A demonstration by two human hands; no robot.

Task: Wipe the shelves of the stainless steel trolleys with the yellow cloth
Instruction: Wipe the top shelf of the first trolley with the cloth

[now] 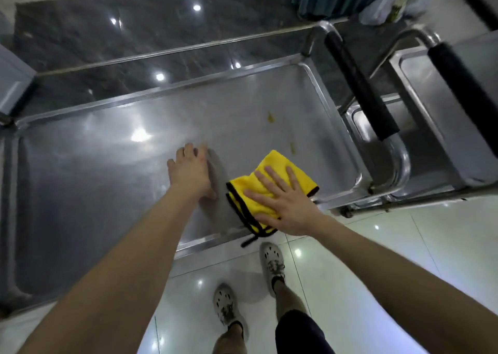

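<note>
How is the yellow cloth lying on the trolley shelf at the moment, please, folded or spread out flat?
Folded. The yellow cloth shows stacked black-edged layers along one edge, under the flat right hand.

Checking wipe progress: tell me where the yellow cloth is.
In the head view, the yellow cloth lies on the trolley shelf near its right front corner, pressed under the right hand.

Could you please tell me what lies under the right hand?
The folded yellow cloth lies under the right hand, pressed flat on the trolley shelf. The steel beneath it is covered.
</note>
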